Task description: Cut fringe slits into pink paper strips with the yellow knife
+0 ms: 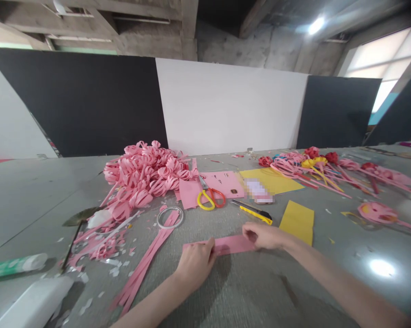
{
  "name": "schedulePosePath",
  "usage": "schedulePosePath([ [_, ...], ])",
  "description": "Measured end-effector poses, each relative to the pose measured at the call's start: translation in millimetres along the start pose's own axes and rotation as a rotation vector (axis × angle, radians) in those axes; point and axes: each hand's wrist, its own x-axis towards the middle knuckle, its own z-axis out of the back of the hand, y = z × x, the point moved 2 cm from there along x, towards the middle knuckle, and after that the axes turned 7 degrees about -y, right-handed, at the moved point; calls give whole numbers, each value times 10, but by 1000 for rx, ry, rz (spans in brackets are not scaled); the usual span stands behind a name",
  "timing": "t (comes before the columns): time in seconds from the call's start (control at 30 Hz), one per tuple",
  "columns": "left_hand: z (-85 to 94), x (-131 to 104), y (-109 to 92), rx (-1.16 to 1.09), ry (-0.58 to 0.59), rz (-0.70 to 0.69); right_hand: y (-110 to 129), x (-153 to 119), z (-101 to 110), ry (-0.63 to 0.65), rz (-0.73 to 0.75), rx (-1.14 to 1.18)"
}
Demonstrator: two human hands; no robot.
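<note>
A folded-looking strip of pink paper (230, 244) lies across the grey table in front of me. My left hand (195, 264) is closed over its left part, thumb pointing along the strip. At the right end, my right hand (264, 234) has its fingers curled in a pinch on the paper. Just beyond the right hand is a yellow and black utility knife (255, 212). Scissors (210, 198) with one yellow and one red handle rest farther back. A tape roll (159, 218) sits over a bundle of long pink strips (147, 257) to the left.
A heap of looped pink paper (144, 171) stands back left, with scraps (113, 246) around it. Pink sheets (225, 182), a phone (259, 190) and yellow paper (297, 222) lie beyond my hands. Paper flowers (314, 161) are back right. A green-white tube (16, 265) lies left.
</note>
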Motion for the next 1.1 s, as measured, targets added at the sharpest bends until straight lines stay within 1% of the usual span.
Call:
schedulePosePath([
  [0.17, -8, 2, 7, -1, -4, -3, -42, -3, 46, 53, 59, 43],
  [0.3, -18, -2, 8, -3, -2, -2, -145, 6, 49, 97, 102, 84],
  [0.43, -27, -9, 0, -2, 2, -3, -252, 27, 47, 119, 119, 111],
  [0.53, -31, -10, -6, 1, 10, -8, -278, 23, 83, 125, 116, 139],
  [0.6, -27, -7, -8, 2, 19, -15, -246, 2, 134, 97, 113, 156],
  [0.67, -15, -1, -9, 2, 27, -21, -157, -33, 192, 8, 140, 186],
  [0.73, 7, 7, -12, -4, 35, -28, -13, -79, 215, -97, 222, 242],
  [0.8, 34, 10, -21, -20, 44, -43, 148, -123, 154, -106, 303, 272],
  [0.9, 68, 6, -50, -58, 51, -76, 320, -149, -58, -73, 368, 225],
  [1.0, 68, 12, -77, -98, 51, -88, 355, -124, -264, -94, 372, 172],
  [1.1, 38, 45, -59, -116, 60, -48, 330, -100, -363, -122, 369, 86],
])
